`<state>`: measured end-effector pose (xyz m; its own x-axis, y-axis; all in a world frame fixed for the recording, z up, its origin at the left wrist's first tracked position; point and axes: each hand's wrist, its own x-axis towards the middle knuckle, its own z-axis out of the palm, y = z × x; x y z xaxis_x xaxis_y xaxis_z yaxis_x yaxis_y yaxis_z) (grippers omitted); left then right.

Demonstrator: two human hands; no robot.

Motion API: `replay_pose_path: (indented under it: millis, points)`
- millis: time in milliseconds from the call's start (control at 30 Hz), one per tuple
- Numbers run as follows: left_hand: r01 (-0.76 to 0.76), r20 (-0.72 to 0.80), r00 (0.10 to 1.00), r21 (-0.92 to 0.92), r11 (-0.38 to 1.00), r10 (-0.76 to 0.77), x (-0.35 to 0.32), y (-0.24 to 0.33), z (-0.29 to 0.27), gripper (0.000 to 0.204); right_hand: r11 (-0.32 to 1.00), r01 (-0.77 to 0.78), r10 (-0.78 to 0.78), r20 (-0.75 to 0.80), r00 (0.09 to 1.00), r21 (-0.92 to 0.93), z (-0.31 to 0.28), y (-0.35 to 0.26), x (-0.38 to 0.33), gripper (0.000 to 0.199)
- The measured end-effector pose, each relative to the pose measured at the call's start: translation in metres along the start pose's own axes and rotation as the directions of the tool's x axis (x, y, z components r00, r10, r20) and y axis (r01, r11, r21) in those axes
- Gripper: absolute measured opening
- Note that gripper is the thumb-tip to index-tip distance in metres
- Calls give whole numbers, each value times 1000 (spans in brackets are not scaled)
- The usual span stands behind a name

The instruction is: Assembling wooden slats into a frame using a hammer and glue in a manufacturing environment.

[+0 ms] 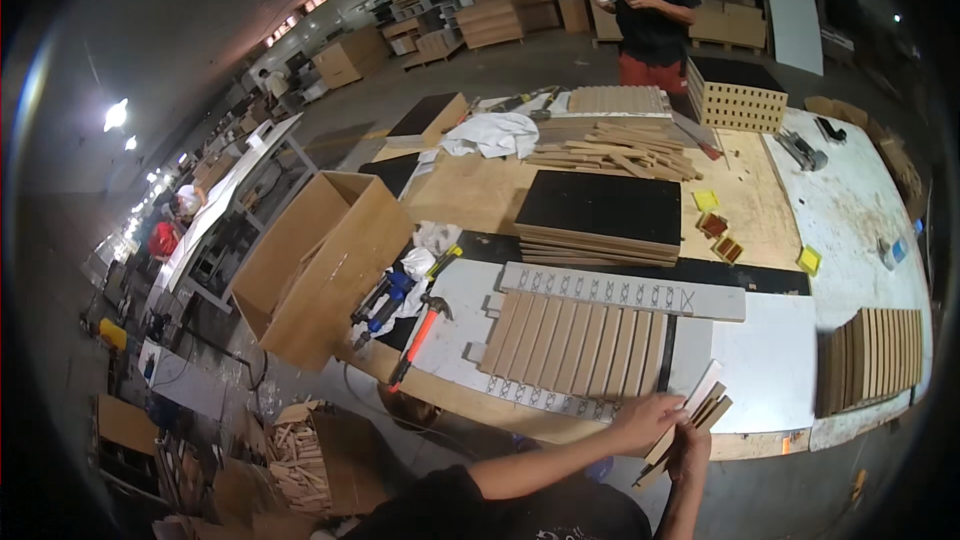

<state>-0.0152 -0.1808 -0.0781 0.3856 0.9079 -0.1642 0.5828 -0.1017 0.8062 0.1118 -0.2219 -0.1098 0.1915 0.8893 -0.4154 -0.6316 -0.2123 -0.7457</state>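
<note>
At the table's near edge I hold a small bundle of wooden slats [707, 408], fanned slightly and tilted up to the right. My right hand [688, 455] is wrapped round the lower part of the bundle. Closed on the bundle's left side is my left hand [648, 422], its fingertips partly hidden by the slats. Just beyond my hands, a row of parallel wooden slats [575, 342] lies side by side on the table. Along the row's far end runs a pale board [625, 290] marked with crosses; a similar marked strip [555, 400] shows at the near end.
Black-topped panels [600, 205] are stacked beyond the row. Left of it lie a hammer [425, 330], a blue power tool [385, 305] and a large wooden box [325, 250]. More slats [870, 360] stand at the right. Across the table stands another person [648, 15].
</note>
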Motion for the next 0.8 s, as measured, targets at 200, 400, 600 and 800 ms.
replay_pose_path:
  millis: [200, 400, 600, 800]
  points:
    - [-21, -161, 983, -585, 810, -90, 6, -31, 12, 14, 847, -124, 158, 22, 987, -516, 29, -30, -14, 39]
    - [25, -241, 925, -734, 679, -294, 7, -31, -17, 13, 857, -128, 193, 81, 978, -499, 36, -13, -8, 39]
    - [93, -389, 920, 100, 991, -47, 33, -29, -25, 35, 919, -50, 42, -29, 999, -391, 16, 4, -4, 37]
    - [120, -261, 965, 449, 885, 2, 72, -29, 6, 50, 971, -41, 34, -35, 999, -234, 9, -2, -2, 37]
